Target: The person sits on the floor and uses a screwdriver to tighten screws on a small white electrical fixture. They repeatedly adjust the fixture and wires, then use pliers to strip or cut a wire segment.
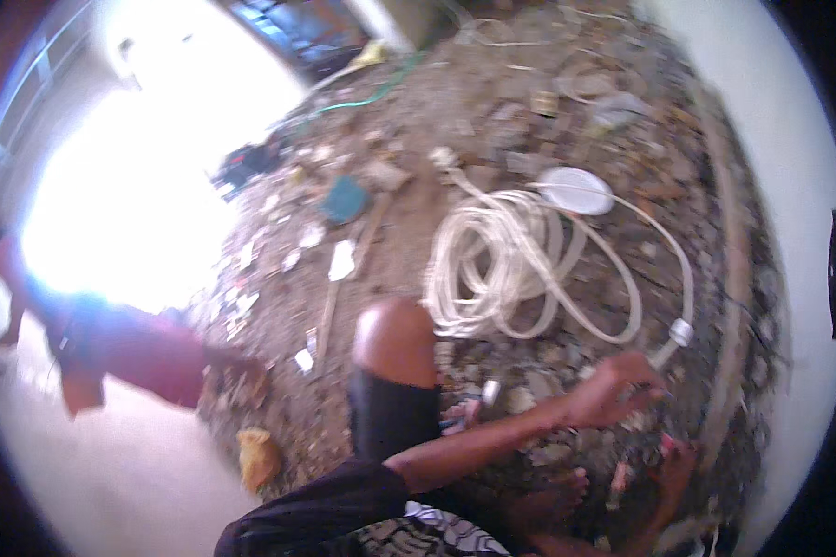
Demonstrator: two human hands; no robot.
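My left hand (pixel 618 390) reaches across from a black sleeve, its fingers curled at the lower end of a white cable (pixel 661 355). Just above the fingers, a white connector (pixel 682 332) sits on that cable. From there it curves up toward a large loose coil of white cable (pixel 478 265) on the ground. Lower right, my right hand (pixel 675 464) is raised near the left one, with something reddish at its fingertips. Blur hides whether it grips anything. A white plug-like end (pixel 444 158) sticks out above the coil.
A round white lid-like disc (pixel 576 190) lies behind the coil. Rubble covers the dirt floor, with a teal block (pixel 345 200) and an orange-yellow bag (pixel 258 459). A pale wall (pixel 790 278) runs along the right. Another person (pixel 144 348) in reddish clothing is at left.
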